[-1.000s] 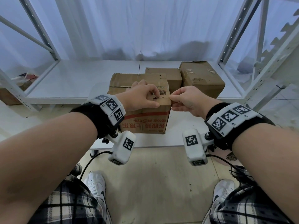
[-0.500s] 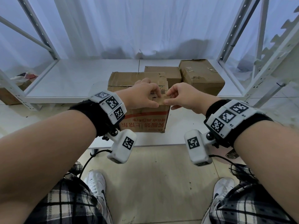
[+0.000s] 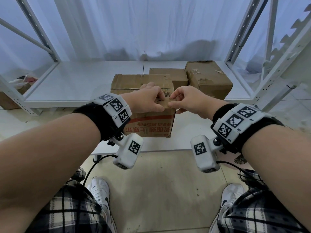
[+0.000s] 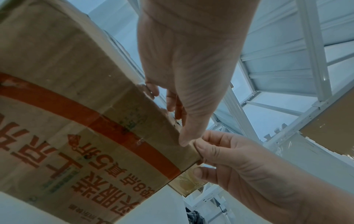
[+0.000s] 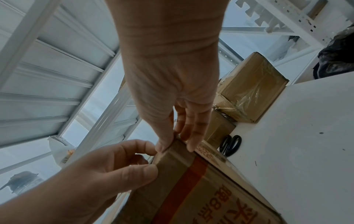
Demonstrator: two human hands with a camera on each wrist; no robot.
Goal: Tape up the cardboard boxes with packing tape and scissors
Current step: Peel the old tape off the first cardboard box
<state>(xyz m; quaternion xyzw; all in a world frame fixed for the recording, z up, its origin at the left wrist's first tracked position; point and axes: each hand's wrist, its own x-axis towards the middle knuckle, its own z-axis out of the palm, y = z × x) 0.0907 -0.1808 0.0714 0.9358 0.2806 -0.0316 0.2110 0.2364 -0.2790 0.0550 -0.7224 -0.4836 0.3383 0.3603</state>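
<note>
Head view: a worn brown cardboard box [image 3: 151, 125] with a red printed band stands at the near edge of the white table [image 3: 75, 84]. The left hand [image 3: 148, 100] grips its top right corner, thumb on the front face. The right hand [image 3: 186, 101] pinches glossy clear tape [image 4: 188, 184] at that corner. Black-handled scissors [image 5: 230, 145] lie just right of the box, with two squat taped boxes [image 3: 208, 79] beyond.

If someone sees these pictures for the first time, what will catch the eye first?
First, the two hands meeting at the top front corner of the nearest cardboard box: the left hand and the right hand pinch there. Behind it stand two more boxes, and black scissors lie beside the box.
</note>
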